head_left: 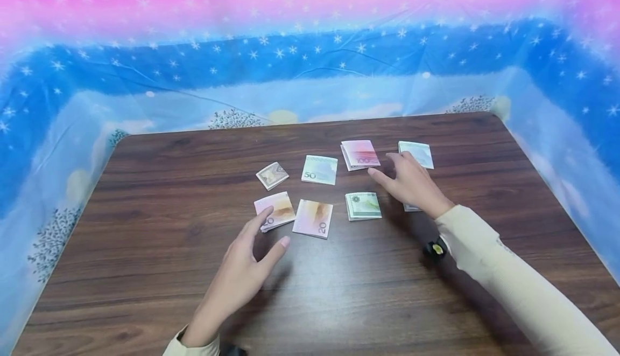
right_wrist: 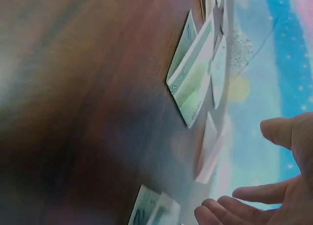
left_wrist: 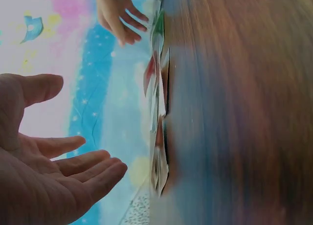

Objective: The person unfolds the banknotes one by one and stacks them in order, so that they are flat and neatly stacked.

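Folded banknotes lie in two rough rows on the table. My left hand [head_left: 242, 264] hovers over the near left, fingertips above a folded 20 note [head_left: 276, 209], its fingers loosely spread and holding nothing. Beside that lies another 20 note [head_left: 313, 218]. My right hand [head_left: 411, 181] is above the right end, fingers apart, between a pink 100 note [head_left: 360, 154] and a pale green note [head_left: 417, 153]. It partly hides one more note [head_left: 411, 208] under the palm. A green note [head_left: 364, 206] sits left of it. The back row also has a 50 note [head_left: 319, 169] and a small brownish note [head_left: 272, 175].
The dark wood table [head_left: 145, 270] has a straight back edge and rounded far corners. A pink and blue snowflake cloth [head_left: 310, 49] hangs behind it and along both sides. A black wrist strap [head_left: 435, 249] is at my right cuff.
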The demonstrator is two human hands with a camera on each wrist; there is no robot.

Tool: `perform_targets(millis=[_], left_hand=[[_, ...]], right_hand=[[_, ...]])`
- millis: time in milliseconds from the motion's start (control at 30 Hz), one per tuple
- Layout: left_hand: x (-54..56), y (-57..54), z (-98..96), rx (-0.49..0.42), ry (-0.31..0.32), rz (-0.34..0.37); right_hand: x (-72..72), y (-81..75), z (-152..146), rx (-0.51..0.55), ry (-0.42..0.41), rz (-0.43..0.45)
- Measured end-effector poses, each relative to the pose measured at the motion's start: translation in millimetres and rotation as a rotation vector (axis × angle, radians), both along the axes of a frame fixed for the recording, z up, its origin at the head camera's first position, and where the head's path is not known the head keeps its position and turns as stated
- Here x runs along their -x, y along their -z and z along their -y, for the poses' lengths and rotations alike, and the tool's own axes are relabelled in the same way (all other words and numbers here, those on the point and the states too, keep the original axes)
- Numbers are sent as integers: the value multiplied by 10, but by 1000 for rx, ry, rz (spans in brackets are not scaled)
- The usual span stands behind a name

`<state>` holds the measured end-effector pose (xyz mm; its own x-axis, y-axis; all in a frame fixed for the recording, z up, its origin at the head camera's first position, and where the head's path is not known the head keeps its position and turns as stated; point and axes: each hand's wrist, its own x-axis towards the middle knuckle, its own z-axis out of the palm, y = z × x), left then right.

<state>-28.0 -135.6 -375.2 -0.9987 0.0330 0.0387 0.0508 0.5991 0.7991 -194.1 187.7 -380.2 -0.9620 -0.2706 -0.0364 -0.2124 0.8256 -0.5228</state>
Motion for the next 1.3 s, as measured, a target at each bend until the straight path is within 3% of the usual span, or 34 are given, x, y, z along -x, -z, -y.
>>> perform_targets(millis=[333,633,1067,1300], left_hand=[[106,56,-68,-461,-12,108],[131,103,-125,-741,-69,266],[105,126,-138,-768,-37,304],[105,118,-136,-767,-38,301]], right_hand=[[395,111,183,38,116,45],[515,142,379,-33,178,62],[588,106,436,-21,227,134],[596,113,401,75,279,143]])
